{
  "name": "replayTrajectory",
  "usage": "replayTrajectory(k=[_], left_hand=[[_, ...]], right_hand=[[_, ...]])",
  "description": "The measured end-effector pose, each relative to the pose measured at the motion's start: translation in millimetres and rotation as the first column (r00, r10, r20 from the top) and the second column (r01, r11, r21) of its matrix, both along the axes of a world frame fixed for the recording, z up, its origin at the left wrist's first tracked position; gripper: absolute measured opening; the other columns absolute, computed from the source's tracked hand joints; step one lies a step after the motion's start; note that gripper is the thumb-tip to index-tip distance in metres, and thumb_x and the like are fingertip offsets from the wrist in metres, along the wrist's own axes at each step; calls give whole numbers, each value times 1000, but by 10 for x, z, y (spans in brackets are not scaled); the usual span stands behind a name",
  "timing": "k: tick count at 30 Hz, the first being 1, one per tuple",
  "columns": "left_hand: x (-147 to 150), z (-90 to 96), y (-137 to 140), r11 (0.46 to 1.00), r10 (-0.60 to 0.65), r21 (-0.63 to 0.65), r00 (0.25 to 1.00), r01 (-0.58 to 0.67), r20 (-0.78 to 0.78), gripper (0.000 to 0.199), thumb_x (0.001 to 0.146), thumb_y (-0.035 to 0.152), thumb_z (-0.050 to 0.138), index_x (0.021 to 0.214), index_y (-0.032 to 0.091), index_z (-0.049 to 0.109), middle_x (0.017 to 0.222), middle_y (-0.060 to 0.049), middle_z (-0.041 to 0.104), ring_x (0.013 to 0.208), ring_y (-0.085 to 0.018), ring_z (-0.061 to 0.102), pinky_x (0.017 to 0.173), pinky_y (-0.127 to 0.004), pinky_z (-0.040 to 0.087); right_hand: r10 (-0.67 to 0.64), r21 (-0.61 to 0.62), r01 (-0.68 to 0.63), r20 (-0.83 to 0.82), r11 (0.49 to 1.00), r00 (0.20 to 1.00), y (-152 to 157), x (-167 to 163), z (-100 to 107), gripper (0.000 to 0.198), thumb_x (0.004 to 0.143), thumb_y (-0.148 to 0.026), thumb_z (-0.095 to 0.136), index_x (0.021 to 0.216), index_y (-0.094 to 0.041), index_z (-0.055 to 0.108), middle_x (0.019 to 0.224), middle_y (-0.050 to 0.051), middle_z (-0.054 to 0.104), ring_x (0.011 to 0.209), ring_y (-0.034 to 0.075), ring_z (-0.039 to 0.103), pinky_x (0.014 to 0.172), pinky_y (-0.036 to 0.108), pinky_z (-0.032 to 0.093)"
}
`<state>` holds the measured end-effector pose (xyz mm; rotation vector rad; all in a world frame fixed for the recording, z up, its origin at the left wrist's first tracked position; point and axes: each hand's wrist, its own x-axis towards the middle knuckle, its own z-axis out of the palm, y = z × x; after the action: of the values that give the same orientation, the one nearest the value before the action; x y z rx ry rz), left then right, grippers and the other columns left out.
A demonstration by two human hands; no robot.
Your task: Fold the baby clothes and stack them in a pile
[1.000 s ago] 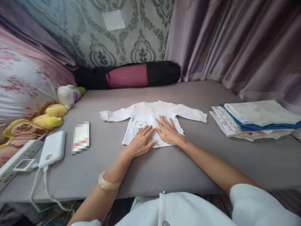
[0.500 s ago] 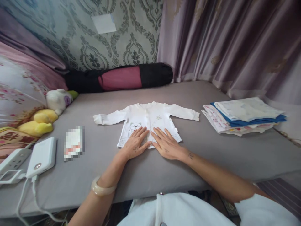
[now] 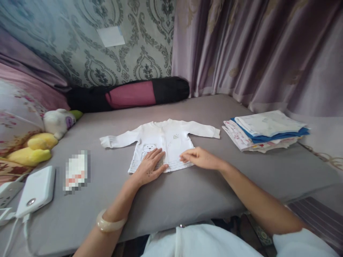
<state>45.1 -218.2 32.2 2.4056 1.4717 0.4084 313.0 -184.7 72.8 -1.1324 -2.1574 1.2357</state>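
Observation:
A small white baby shirt [image 3: 171, 142] lies front side up on the grey bed sheet, its long sleeves spread to both sides. A bear is printed on its lower left front and a small striped figure on the upper right. My left hand [image 3: 150, 166] rests flat on the lower left front, fingers stretched out, partly covering the bear. My right hand [image 3: 200, 158] is at the lower right corner, its fingers curled in and hiding part of the hem. No cloth shows bunched in those fingers.
A stack of folded clothes [image 3: 268, 130] sits to the right. At left are a white power bank [image 3: 37, 189] with cables, a blurred packet [image 3: 76, 171] and plush toys [image 3: 40, 141]. A black and maroon long bag [image 3: 131, 94] lies along the wall.
My right hand has lifted from lying flat on the shirt front, moved right towards the side hem and curled its fingers. My left hand stays flat. The view has shifted slightly.

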Motion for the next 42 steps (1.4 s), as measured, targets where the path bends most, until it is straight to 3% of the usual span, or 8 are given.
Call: replayTrajectory(k=[3, 6, 9, 11, 16, 26, 36, 42], left_hand=[[-3, 55, 30, 1000, -9, 19, 1000, 9, 11, 58, 92, 56, 45, 137, 20, 51, 145, -14, 47, 137, -31, 38, 111, -50, 34], [14, 132, 107, 999, -11, 31, 1000, 10, 8, 47, 94, 52, 42, 126, 23, 59, 135, -12, 56, 126, -30, 48, 104, -47, 40], [59, 184, 240, 999, -2, 47, 1000, 2, -11, 36, 95, 45, 41, 109, 23, 65, 114, -10, 64, 106, -26, 57, 95, -43, 45], [100, 186, 353, 997, 17, 82, 999, -14, -31, 29, 94, 41, 44, 98, 23, 67, 102, -9, 64, 95, -25, 58, 89, -41, 47], [213, 128, 662, 989, 11, 145, 998, -1, -68, 23, 92, 33, 47, 86, 20, 65, 100, -11, 62, 93, -24, 57, 88, -40, 47], [527, -125, 1383, 957, -257, 162, 961, 240, 97, 34, 92, 28, 43, 122, 17, 53, 128, -15, 59, 121, -24, 55, 102, -40, 45], [866, -203, 1820, 998, -60, 8, 998, 60, -36, 56, 92, 41, 46, 139, 11, 43, 149, -18, 42, 141, -31, 32, 116, -46, 26], [893, -177, 1891, 998, -25, -67, 995, 19, -95, 67, 90, 53, 44, 145, 15, 36, 155, -13, 32, 145, -30, 25, 118, -43, 21]], right_hand=[[-253, -21, 253, -159, 967, 954, 428, 178, -33, 39, 92, -44, 47, 101, -14, 71, 96, 10, 75, 84, 19, 71, 82, 34, 55], [-576, 196, 578, -69, 793, 814, 799, 378, -96, 33, 92, -30, 44, 104, -15, 70, 101, 11, 74, 89, 20, 69, 85, 33, 51], [-758, 440, 645, 144, 625, 636, 998, 539, -169, 33, 89, -21, 44, 109, -13, 69, 111, 13, 70, 106, 24, 63, 93, 34, 45], [-804, 544, 612, 233, 574, 546, 1034, 607, -226, 35, 89, -18, 43, 114, -12, 67, 118, 15, 66, 113, 26, 58, 97, 35, 41], [-832, 605, 573, 365, 553, 418, 977, 683, -366, 38, 90, -22, 43, 122, -13, 62, 125, 17, 61, 117, 32, 53, 94, 41, 40], [-846, 605, 594, 416, 530, 332, 941, 732, -400, 40, 94, -31, 42, 120, -9, 62, 119, 22, 61, 114, 35, 53, 90, 44, 40], [-895, 603, 672, 382, 431, 231, 977, 791, -449, 41, 91, -32, 44, 117, -9, 65, 115, 20, 61, 111, 34, 53, 90, 42, 40], [-921, 512, 768, 267, 384, 282, 1045, 862, -491, 32, 83, -32, 53, 102, -11, 68, 109, 19, 64, 108, 33, 55, 91, 43, 40]])
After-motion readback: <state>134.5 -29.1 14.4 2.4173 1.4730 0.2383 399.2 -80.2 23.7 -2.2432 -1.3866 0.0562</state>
